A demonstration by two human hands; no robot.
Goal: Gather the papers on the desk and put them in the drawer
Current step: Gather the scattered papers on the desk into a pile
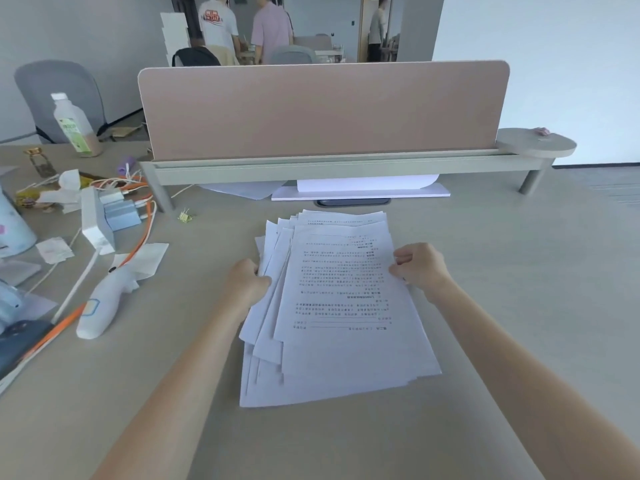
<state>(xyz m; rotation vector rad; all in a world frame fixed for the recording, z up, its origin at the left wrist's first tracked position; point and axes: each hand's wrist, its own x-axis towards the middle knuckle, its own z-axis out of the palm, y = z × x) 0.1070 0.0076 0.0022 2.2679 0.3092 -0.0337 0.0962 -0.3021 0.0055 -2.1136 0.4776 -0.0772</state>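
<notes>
A loose stack of printed white papers (341,327) lies fanned in the middle of the beige desk (502,306), the text upside down to me. My left hand (246,280) grips the stack's left edge. My right hand (419,266) pinches its right edge near the top. More white sheets (360,188) lie under the shelf at the back of the desk. No drawer is in view.
A pink divider panel (323,109) stands on a raised shelf (346,166) across the back. To the left lie a bottle (74,126), orange cables (138,244), a white handheld device (104,303), a white box (95,221) and paper scraps. People stand beyond the divider.
</notes>
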